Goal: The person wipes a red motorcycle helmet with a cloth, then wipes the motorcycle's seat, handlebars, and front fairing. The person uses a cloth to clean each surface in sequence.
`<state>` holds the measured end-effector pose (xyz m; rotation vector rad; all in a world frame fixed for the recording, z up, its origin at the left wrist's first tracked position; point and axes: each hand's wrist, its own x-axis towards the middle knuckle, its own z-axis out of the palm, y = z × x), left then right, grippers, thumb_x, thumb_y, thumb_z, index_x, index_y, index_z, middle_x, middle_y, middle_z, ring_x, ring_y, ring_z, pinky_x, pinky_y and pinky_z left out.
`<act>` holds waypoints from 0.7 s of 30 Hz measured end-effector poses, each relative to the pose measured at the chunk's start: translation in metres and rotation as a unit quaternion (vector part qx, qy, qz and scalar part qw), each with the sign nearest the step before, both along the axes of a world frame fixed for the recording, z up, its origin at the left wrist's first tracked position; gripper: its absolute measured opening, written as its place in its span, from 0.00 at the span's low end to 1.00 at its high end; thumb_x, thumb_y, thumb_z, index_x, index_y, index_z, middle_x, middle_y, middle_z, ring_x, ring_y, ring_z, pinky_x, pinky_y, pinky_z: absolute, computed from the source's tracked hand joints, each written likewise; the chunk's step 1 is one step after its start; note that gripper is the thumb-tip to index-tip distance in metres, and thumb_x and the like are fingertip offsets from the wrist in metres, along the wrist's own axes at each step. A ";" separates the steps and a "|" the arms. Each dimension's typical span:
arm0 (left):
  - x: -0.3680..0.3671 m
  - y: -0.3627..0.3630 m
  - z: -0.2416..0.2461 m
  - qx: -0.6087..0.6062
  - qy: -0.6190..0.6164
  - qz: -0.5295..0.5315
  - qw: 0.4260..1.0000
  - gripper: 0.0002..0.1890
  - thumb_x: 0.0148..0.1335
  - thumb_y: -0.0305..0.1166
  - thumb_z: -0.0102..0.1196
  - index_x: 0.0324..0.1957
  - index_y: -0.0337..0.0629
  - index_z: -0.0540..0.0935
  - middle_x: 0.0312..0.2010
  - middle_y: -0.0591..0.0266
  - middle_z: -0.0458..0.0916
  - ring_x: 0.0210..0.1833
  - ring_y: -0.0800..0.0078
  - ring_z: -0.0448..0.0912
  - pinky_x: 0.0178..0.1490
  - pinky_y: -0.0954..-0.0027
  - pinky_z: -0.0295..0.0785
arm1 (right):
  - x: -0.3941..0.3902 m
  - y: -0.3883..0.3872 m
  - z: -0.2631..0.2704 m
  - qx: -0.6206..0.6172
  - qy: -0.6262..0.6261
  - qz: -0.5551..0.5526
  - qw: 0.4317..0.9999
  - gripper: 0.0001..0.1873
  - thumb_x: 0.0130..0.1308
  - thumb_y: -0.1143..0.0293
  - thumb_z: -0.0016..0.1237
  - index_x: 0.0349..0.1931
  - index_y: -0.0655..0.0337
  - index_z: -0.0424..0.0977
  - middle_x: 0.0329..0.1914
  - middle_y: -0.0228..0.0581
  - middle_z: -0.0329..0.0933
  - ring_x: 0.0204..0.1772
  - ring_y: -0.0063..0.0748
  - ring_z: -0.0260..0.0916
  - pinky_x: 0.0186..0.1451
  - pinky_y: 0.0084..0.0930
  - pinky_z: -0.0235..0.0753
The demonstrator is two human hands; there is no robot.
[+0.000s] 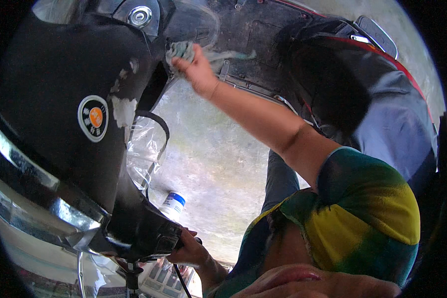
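My right hand (198,72) grips a bunched grey-green cloth (180,52), with a loose end trailing to the right. The cloth is against the dark plastic of an electric scooter, where the front panel (70,63) meets the footboard (242,37). My left hand (190,247) is wrapped around the handlebar grip (197,240) at the bottom; its fingers are partly hidden. Pale scuffed patches (123,110) and a round sticker with an orange centre (95,117) mark the black panel. A key lock (139,16) sits at the top.
Clear plastic sheeting (143,143) hangs by a black loop (165,128) beside the panel. A white tub with a blue band (174,203) stands on the concrete floor (216,149). The black seat (391,100) is at the right, near a black pad with a metal rim (380,35).
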<state>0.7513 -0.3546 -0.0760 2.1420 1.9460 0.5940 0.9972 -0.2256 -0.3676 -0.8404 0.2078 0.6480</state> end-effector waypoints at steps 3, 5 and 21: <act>0.002 -0.001 -0.001 0.015 0.006 0.000 1.000 0.16 0.67 0.37 0.67 0.32 0.31 0.81 0.18 0.60 0.82 0.15 0.75 0.75 0.21 0.71 0.71 | -0.041 -0.007 0.010 -0.082 -0.173 0.016 0.981 0.21 0.67 0.74 0.56 0.57 0.64 0.63 0.48 0.47 0.77 0.49 0.39 0.76 0.55 0.34 0.77; 0.003 0.000 -0.001 0.008 -0.007 -0.015 1.000 0.16 0.67 0.36 0.67 0.32 0.31 0.81 0.18 0.60 0.81 0.15 0.75 0.75 0.20 0.71 0.71 | -0.064 -0.025 0.026 -0.107 -0.259 0.086 0.956 0.21 0.68 0.75 0.54 0.57 0.64 0.64 0.48 0.49 0.76 0.49 0.40 0.76 0.56 0.35 0.76; 0.013 0.000 0.002 0.000 0.105 0.051 0.993 0.18 0.69 0.38 0.64 0.29 0.33 0.80 0.15 0.62 0.80 0.16 0.75 0.75 0.23 0.67 0.71 | -0.073 -0.021 -0.027 -0.191 -0.295 0.098 0.931 0.30 0.54 0.83 0.56 0.58 0.65 0.63 0.56 0.59 0.65 0.63 0.65 0.66 0.66 0.45 0.68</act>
